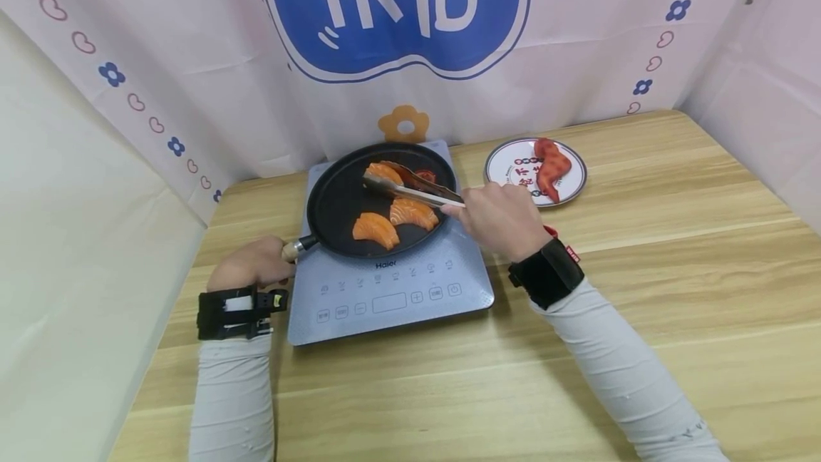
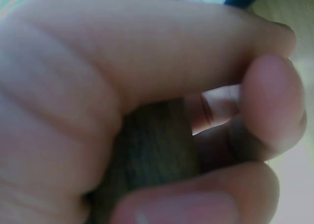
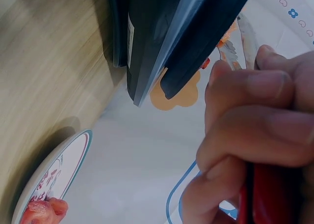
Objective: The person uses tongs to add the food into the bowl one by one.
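My left hand grips the wooden handle of a round black frying pan; its fingers curl round the dark wood in the left wrist view. With my right hand I hold metal tongs that reach over the pan from the right. The jaws lie along the rear salmon slice, partly covering it. Two more orange salmon slices, a left one and a right one, lie flat at the pan's front. A small red round piece shows behind the tongs.
The pan sits on a grey induction cooker with a touch panel facing me. Right of it, a white plate carries a reddish chicken wing. A printed curtain hangs behind the wooden table.
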Motion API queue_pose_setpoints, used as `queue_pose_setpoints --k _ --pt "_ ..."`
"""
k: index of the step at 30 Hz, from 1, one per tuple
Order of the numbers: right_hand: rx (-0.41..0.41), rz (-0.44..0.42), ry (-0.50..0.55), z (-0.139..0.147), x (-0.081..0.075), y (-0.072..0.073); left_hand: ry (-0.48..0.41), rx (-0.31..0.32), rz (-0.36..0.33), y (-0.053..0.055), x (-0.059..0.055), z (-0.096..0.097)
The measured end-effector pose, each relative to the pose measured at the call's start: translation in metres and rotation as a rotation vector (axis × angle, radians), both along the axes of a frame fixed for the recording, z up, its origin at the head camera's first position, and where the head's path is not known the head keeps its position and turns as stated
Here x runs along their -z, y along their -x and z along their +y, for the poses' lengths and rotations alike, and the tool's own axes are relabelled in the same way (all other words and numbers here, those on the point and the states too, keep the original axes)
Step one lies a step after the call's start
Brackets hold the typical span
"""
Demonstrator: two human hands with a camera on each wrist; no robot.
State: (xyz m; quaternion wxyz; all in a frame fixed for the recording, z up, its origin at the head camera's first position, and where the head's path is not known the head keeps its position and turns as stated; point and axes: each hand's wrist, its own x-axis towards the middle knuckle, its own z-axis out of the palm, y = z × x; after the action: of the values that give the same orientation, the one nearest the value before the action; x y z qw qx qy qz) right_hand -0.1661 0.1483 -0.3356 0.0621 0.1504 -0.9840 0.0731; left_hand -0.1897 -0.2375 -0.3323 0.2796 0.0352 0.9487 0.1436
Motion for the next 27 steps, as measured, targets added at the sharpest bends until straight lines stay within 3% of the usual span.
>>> queue_pose_setpoints --k 27 --pt "-0.004 -0.004 0.012 -0.0047 0.0019 -0.0018 -0.017 -0.005 0.001 -0.0031 -0.0025 0.0006"
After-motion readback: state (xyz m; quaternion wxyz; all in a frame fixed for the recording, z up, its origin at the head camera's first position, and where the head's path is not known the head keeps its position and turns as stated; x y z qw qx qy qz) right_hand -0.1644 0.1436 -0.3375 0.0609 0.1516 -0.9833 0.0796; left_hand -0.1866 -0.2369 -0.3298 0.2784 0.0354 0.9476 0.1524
